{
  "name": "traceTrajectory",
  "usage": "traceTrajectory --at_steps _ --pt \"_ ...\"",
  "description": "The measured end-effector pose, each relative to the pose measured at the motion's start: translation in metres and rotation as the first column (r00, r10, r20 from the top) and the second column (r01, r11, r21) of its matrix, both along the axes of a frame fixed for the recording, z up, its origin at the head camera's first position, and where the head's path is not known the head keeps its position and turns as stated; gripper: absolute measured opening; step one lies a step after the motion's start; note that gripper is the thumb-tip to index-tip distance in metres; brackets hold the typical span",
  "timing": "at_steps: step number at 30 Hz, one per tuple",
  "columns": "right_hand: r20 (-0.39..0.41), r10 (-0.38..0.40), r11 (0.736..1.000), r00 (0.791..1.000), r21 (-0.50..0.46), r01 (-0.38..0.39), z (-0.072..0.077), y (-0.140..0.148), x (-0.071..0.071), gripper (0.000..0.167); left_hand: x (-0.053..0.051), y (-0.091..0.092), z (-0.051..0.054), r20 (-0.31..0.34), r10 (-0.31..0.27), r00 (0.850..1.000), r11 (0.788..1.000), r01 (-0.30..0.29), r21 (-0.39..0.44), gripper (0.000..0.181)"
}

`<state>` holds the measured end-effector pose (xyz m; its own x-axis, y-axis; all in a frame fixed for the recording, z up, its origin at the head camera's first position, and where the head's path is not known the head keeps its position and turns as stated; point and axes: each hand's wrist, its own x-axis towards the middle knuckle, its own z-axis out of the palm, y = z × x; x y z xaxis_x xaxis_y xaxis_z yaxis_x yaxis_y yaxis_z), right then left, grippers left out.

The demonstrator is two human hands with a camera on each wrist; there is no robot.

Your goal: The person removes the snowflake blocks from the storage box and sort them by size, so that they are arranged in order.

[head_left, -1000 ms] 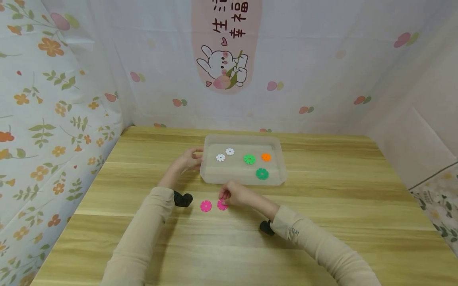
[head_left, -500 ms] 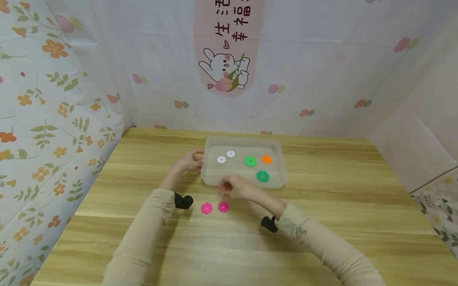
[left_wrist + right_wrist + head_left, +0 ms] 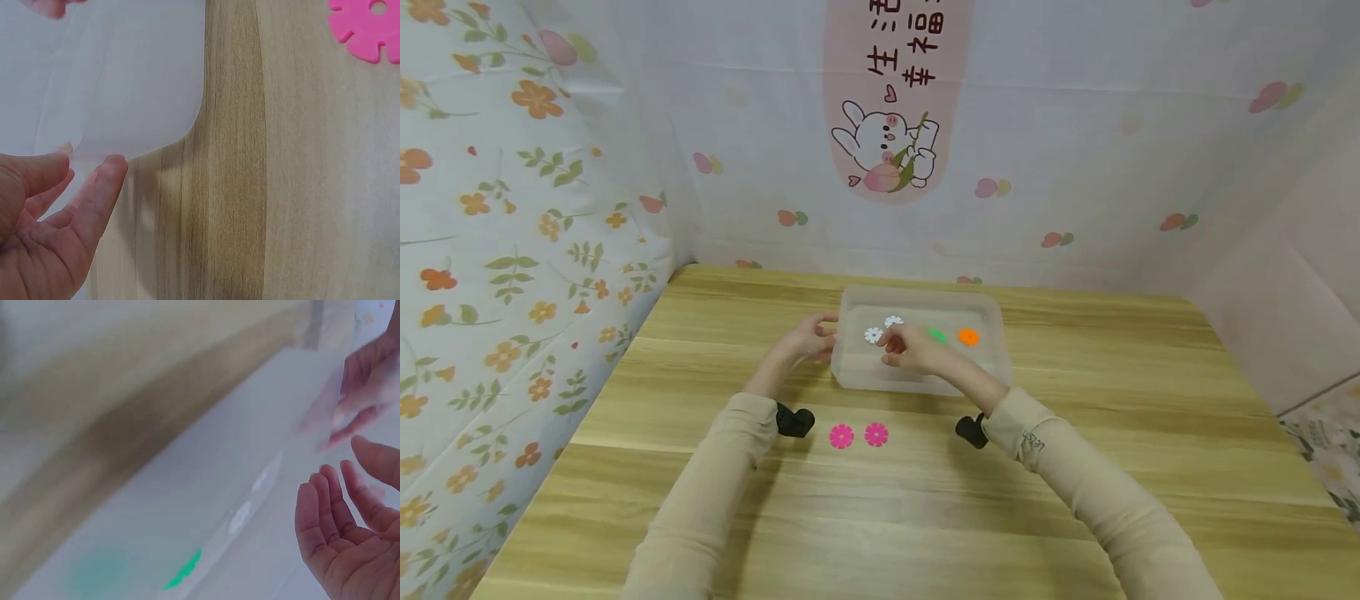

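Head view: white discs point(image 3: 868, 336) lie just beside the loose, empty right grip point(image 3: 913, 348); the unclenched left grip point(image 3: 808, 338) touches the tray point(image 3: 859, 377).

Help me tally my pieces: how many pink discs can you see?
2. On the table, in front of the tray, lie a left pink disc and, beside it, a right pink disc. The right hand blocks part of the tray, so others could be hidden there.

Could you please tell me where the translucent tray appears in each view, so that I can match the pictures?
Head: the translucent tray lies just right of and below centre.
Left wrist: it fills the upper left.
Right wrist: it slants from lower left towards upper right.
Shared landmark: the left hand, at the tray's edge in all three.
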<state>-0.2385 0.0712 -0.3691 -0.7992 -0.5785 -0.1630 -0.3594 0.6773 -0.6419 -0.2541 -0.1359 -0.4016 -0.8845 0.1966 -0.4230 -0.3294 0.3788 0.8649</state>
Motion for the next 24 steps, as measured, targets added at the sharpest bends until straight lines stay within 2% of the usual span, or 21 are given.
traceTrajectory --at_steps 3,5,7,9,10,12,14,18,19,21,23,24 --pt "0.001 -0.007 0.999 1.000 0.045 0.007 -0.006 0.003 -0.018 0.027 0.000 -0.001 -0.002 0.000 -0.001 1.000 1.000 0.001 0.010 0.051" --pt "-0.048 0.018 1.000 0.999 0.023 -0.017 -0.032 0.009 -0.047 0.028 0.000 -0.001 -0.003 0.002 0.000 1.000 1.000 0.000 0.021 0.051" --pt "-0.087 0.036 0.999 0.996 -0.006 -0.036 -0.064 0.017 -0.080 0.029 -0.001 -0.001 -0.003 0.012 0.005 1.000 1.000 -0.005 0.031 0.051" --pt "-0.061 0.018 0.999 0.998 0.031 -0.016 -0.085 0.021 -0.102 0.032 0.000 -0.001 -0.002 0.015 0.009 1.000 0.999 -0.010 0.039 0.051" --pt "-0.051 0.002 1.000 0.999 0.030 0.000 -0.102 0.024 -0.120 0.033 0.000 -0.001 -0.002 0.019 0.016 1.000 0.999 -0.016 0.041 0.051" --pt "-0.010 -0.016 0.999 1.000 0.047 0.016 -0.113 0.027 -0.137 0.036 -0.003 -0.002 -0.006 0.016 0.023 1.000 0.999 -0.024 0.036 0.050" --pt "0.026 -0.041 0.995 0.999 0.088 0.038 -0.115 0.027 -0.146 0.040 -0.005 -0.003 -0.013 0.001 0.021 1.000 0.999 -0.021 0.046 0.049" --pt "-0.002 -0.027 0.997 1.000 0.075 0.028 -0.118 0.031 -0.165 0.041 -0.034 -0.014 -0.056 -0.031 -0.005 0.999 0.994 0.008 0.107 0.052" --pt "0.026 -0.034 0.995 0.999 0.099 0.032 -0.114 0.031 -0.166 0.043 -0.042 -0.018 -0.068 -0.048 -0.014 0.999 0.992 0.020 0.126 0.052" --pt "-0.023 -0.007 0.997 1.000 0.081 0.009 -0.109 0.031 -0.168 0.039 -0.053 -0.021 -0.082 -0.049 -0.011 0.999 0.993 0.016 0.120 0.054" --pt "-0.039 -0.007 0.996 0.999 0.092 0.010 -0.094 0.026 -0.159 0.036 -0.050 -0.018 -0.076 -0.040 0.003 0.999 0.995 0.001 0.097 0.054" --pt "-0.027 -0.018 0.990 0.999 0.136 0.022 -0.079 0.021 -0.149 0.036 -0.050 -0.019 -0.077 -0.056 0.000 0.998 0.994 0.006 0.106 0.053"
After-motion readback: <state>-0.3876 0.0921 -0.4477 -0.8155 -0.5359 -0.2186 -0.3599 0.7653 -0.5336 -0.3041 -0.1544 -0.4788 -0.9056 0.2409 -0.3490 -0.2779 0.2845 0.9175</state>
